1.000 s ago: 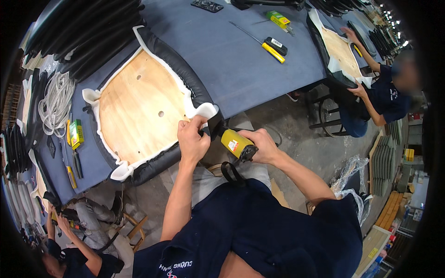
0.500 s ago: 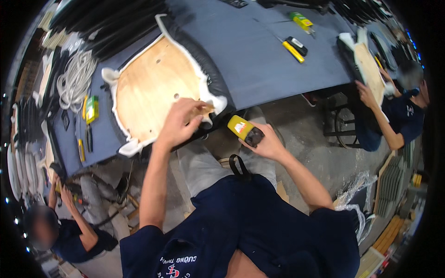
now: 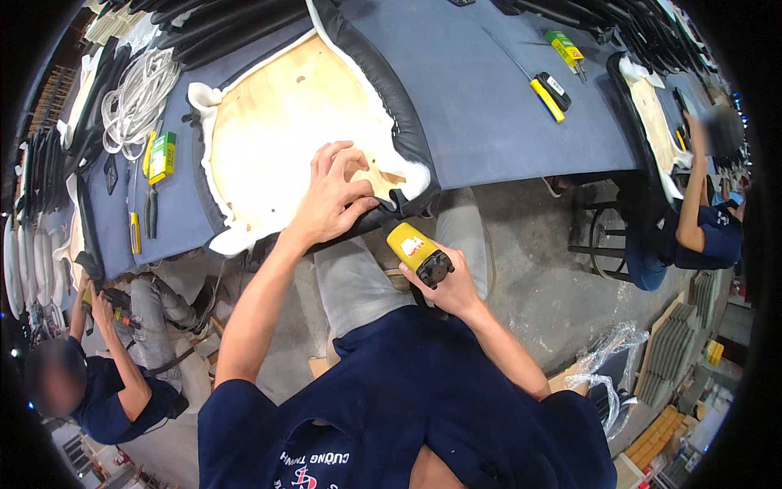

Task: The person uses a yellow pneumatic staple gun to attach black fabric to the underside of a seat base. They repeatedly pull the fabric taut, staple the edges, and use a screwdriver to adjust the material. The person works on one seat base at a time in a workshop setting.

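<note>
A plywood panel (image 3: 269, 122), padded with white foam and wrapped in a black cover (image 3: 405, 122), lies bare wood up at the table's near edge. My left hand (image 3: 332, 196) rests at its near right corner, thumb and fingers bent and pinching the cover's edge. White foam (image 3: 415, 178) bulges at that corner, beside a dark fold. Just off the same edge, my right hand (image 3: 456, 285) grips a yellow and black staple gun (image 3: 414, 248). The tool's front end is close to the cover, and whether it touches is hidden.
On the blue-grey table (image 3: 489, 122) lie a yellow-handled screwdriver (image 3: 547, 99), green-yellow boxes (image 3: 162, 157), pliers (image 3: 151, 213) and coiled white cord (image 3: 134, 106). Black padded pieces (image 3: 228, 33) are stacked behind. Co-workers sit left (image 3: 122, 399) and right (image 3: 709, 228), the right one beside another panel (image 3: 652, 122).
The staple gun has come closer to the panel's edge. My left hand has shifted slightly right and its thumb now presses the near edge. The right co-worker's arm has risen.
</note>
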Demonstrator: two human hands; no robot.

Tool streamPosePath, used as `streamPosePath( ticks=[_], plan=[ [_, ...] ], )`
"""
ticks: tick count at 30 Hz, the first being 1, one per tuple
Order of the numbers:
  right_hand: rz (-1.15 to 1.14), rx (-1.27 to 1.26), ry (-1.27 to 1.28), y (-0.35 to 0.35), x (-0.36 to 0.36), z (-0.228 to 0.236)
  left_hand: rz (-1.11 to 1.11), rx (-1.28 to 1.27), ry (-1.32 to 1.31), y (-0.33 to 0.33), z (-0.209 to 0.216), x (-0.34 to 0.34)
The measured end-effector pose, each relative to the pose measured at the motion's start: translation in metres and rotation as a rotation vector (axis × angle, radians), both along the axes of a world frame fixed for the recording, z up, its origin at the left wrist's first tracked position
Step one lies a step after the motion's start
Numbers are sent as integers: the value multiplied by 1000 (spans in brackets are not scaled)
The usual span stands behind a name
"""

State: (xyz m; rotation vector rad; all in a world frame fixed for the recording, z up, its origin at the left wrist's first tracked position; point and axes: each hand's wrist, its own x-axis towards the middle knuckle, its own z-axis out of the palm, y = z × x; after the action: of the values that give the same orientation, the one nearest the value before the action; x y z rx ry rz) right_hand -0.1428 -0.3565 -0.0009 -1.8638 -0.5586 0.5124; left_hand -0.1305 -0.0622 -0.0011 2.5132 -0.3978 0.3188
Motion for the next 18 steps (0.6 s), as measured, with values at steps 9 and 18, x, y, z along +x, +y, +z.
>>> streamPosePath(
  ticks=[9, 18],
  plan=[
    [47, -107, -110, 37, 26, 0, 16, -50, 57, 5, -4, 6],
    [2, -41, -187, -12, 22, -7, -15, 99, -6, 11, 10, 17]
  ],
)
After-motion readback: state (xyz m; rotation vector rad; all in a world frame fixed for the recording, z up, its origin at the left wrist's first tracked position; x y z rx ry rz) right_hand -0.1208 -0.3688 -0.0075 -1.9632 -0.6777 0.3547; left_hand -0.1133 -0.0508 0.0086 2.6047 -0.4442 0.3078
